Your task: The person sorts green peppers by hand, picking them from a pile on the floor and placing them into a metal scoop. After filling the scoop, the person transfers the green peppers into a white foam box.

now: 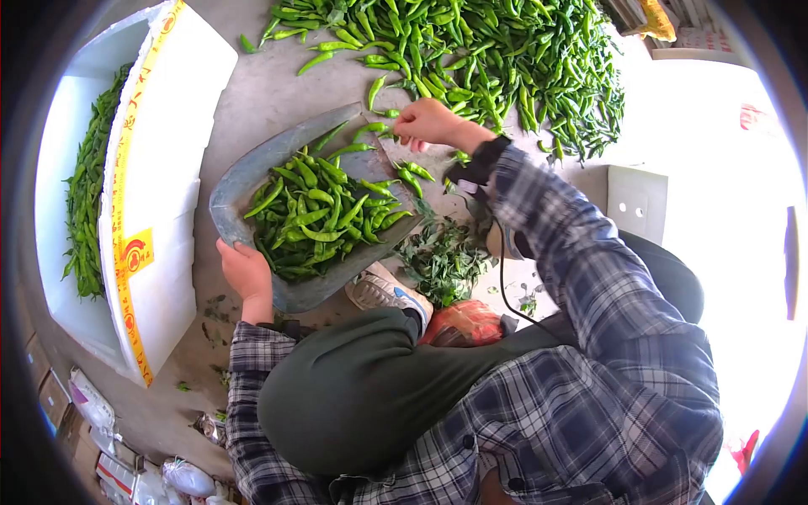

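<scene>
A grey dustpan-shaped scoop (229, 189) lies tilted near my knees, heaped with green chili peppers (316, 215). My left hand (247, 271) is closed round its near left rim. Beyond the scoop's open edge, my right hand (425, 124) has its fingers curled together in a pinch. A few loose chilies (370, 130) lie right beside those fingertips; whether one is held between them is hidden. The large pile of green chilies (497, 63) spreads over the floor just past my right hand.
At the left stands a white foam box (172, 160) with yellow tape, holding more chilies (88, 185). Torn green leaves (446, 252) and a red plastic bag (471, 322) lie by my shoes (383, 290). Wrapped packages (185, 477) sit at the lower left. A black cable (503, 278) hangs from my right sleeve.
</scene>
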`<action>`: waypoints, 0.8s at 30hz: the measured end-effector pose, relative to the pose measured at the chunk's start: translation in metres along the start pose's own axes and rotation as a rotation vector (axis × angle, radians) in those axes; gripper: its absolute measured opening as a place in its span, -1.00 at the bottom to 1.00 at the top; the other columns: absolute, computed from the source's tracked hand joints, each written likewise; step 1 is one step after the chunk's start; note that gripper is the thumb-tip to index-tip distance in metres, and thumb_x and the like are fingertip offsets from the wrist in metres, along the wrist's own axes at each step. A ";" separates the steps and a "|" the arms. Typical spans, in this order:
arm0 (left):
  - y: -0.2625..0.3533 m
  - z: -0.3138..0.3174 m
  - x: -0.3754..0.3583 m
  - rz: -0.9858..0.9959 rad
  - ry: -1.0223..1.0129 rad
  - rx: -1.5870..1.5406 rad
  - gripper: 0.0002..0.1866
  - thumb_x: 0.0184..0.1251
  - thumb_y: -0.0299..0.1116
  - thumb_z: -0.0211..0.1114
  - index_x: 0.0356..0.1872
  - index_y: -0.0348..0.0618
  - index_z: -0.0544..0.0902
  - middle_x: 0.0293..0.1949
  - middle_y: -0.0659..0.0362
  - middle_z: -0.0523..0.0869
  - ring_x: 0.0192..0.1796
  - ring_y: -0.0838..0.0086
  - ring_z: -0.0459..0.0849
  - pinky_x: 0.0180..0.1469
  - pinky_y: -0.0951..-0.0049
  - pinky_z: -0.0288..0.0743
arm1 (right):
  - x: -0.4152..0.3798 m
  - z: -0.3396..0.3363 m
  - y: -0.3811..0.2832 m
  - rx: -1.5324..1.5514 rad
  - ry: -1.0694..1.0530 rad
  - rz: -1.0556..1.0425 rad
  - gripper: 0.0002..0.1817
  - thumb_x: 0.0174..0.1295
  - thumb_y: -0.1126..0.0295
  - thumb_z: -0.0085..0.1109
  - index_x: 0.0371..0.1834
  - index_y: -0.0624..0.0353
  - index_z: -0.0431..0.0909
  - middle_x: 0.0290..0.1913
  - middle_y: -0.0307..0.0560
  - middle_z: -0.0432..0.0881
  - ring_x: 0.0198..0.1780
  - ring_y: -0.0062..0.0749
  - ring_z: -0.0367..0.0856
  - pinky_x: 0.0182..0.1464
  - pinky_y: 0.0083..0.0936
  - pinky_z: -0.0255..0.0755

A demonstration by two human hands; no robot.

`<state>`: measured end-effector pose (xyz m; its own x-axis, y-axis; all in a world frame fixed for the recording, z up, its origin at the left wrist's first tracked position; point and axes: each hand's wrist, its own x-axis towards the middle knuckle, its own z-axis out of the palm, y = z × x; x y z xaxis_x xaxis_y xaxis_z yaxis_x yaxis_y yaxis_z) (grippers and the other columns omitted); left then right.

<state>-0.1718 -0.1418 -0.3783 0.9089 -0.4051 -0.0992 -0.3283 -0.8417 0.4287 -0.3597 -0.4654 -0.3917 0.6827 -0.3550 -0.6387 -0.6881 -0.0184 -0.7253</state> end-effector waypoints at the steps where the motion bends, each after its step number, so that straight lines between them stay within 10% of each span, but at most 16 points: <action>1: -0.001 0.000 -0.001 0.009 0.007 0.011 -0.66 0.24 -0.44 -0.06 0.01 -0.38 0.30 -0.25 -0.25 0.55 -0.20 -0.13 0.52 -0.16 0.08 0.35 | -0.014 -0.007 0.000 0.082 -0.185 0.059 -0.67 0.15 0.22 0.05 -0.47 0.33 0.57 -0.57 -0.13 0.60 -0.71 -0.55 0.47 -0.70 -0.61 0.35; 3: -0.002 0.001 -0.001 0.002 0.000 0.007 -0.66 0.24 -0.43 -0.06 0.01 -0.38 0.30 -0.25 -0.25 0.55 -0.20 -0.13 0.52 -0.16 0.08 0.35 | -0.042 -0.001 -0.008 -0.522 -0.551 0.407 -0.75 0.10 0.23 0.12 -0.41 0.21 0.62 -0.53 -0.10 0.62 -0.62 -0.44 0.52 -0.60 -0.52 0.39; 4: -0.001 0.001 0.000 -0.004 -0.002 0.005 -0.66 0.24 -0.43 -0.06 0.01 -0.38 0.30 -0.25 -0.25 0.55 -0.19 -0.12 0.51 -0.15 0.07 0.35 | -0.046 0.001 0.038 -1.301 -0.512 -0.060 -0.78 0.04 0.24 0.14 -0.36 0.13 0.63 -0.53 -0.04 0.61 -0.48 -0.29 0.58 -0.49 -0.39 0.44; 12: 0.004 -0.001 -0.001 -0.025 -0.011 0.048 -0.67 0.24 -0.42 -0.06 0.01 -0.34 0.30 -0.26 -0.23 0.56 -0.19 -0.11 0.52 -0.16 0.09 0.35 | -0.049 0.060 0.030 -0.991 0.224 -0.067 -0.60 -0.06 0.33 0.15 -0.10 0.11 0.39 -0.19 0.12 0.52 -0.18 -0.06 0.57 -0.21 -0.25 0.47; 24: 0.000 0.000 0.001 -0.020 -0.005 0.030 -0.69 0.23 -0.45 -0.05 -0.02 -0.34 0.32 -0.27 -0.21 0.57 -0.21 -0.09 0.53 -0.17 0.08 0.35 | -0.028 0.063 0.038 -0.939 0.278 0.064 -0.60 -0.02 0.30 0.11 -0.13 0.28 0.35 -0.16 0.19 0.51 -0.15 -0.04 0.57 -0.17 -0.26 0.46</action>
<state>-0.1713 -0.1423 -0.3787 0.9141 -0.3896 -0.1124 -0.3175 -0.8601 0.3992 -0.3897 -0.3977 -0.4175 0.6376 -0.5865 -0.4994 -0.7200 -0.6843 -0.1155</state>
